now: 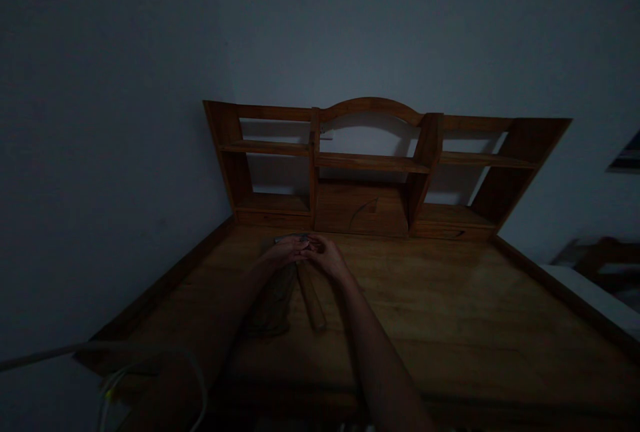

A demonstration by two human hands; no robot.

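In the dim head view, my left hand [289,249] and my right hand [323,252] meet over the wooden desktop [425,305], near the shelf unit. Their fingers are bent towards each other around something small and dark that I cannot make out. Just below the hands lies a tool with a light wooden handle [312,299], its upper end hidden beneath them. To its left a dark, flat, cloth-like item [273,305] rests on the desktop, partly covered by my left forearm.
A wooden shelf unit [373,163] stands along the back of the desk against the wall. A pale cable [150,347] curves across the lower left. Beyond the right edge are a white surface [590,295] and a dark wooden chair-like piece [607,259].
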